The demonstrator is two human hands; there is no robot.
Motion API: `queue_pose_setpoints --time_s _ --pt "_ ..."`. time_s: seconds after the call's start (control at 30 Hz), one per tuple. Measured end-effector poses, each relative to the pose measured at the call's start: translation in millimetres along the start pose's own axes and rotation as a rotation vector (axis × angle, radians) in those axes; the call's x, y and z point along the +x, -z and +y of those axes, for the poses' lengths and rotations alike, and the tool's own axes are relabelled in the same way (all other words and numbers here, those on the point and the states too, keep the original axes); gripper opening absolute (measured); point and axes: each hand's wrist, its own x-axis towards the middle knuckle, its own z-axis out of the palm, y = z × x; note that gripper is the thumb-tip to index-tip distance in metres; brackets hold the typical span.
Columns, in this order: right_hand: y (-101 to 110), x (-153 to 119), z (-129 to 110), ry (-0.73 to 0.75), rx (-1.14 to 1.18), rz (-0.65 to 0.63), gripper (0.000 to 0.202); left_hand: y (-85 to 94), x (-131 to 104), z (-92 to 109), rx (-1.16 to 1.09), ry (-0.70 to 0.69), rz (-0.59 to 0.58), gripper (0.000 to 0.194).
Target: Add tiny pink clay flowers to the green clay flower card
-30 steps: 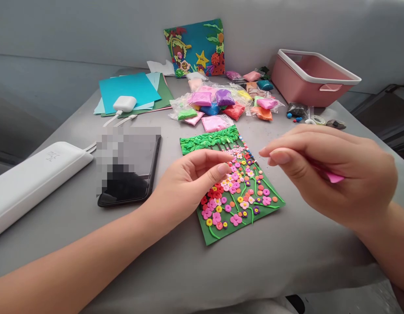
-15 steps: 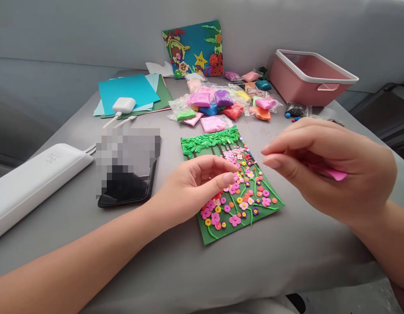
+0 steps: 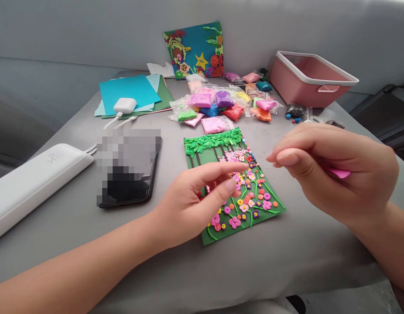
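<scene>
My left hand [image 3: 198, 198] is over the green card [image 3: 210, 233], its index finger stretched out and its thumb apart from it, with nothing visible between them. Clay flowers [image 3: 234, 222] in pink, orange, yellow and purple cover much of the card, along with green clay stems and a band of green clay leaves [image 3: 215, 141] at the top. To the right of the card, my right hand [image 3: 333, 174] is raised and closed, thumb and index finger pressed close together. A piece of pink clay [image 3: 340, 173] shows within its curled fingers; whether the fingertips pinch anything is hidden.
Bags of coloured clay [image 3: 202, 100] lie behind the card. A pink basket [image 3: 296, 87] stands back right, and an underwater clay picture [image 3: 195, 52] leans on the wall. Leftward are a phone [image 3: 126, 187], a power bank [image 3: 41, 183], a white earbud case [image 3: 124, 105] and coloured sheets [image 3: 133, 93].
My left index finger has straightened and moved away from the thumb, opening the hand. My right hand has shifted slightly right and down, still holding the pink clay.
</scene>
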Motion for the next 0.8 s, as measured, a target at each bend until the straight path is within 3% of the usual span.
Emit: queue_pose_setpoints --time_s 0.13,0.23,0.37,0.57,0.8 --pt "0.0 0.3 -1.1 0.037 -0.010 -0.018 0.007 -0.8 -0.3 -0.2 0.125 -0.152 -0.059 0.032" --pt "-1.4 -3.2 -1.8 0.129 -0.021 -0.110 0.015 -1.2 0.5 0.1 0.161 -0.278 -0.105 0.024" --pt "-6.9 -12.2 -1.9 0.158 0.015 -0.177 0.019 -1.6 1.0 -0.1 0.180 -0.330 -0.172 0.023" --pt "-10.4 -13.6 -3.3 0.056 0.105 -0.220 0.018 -1.0 -1.6 0.6 0.250 -0.372 -0.185 0.023" --pt "-8.2 -4.9 -9.3 -0.219 0.306 -0.338 0.011 3.8 1.1 -2.5 0.482 -0.591 -0.202 0.020"
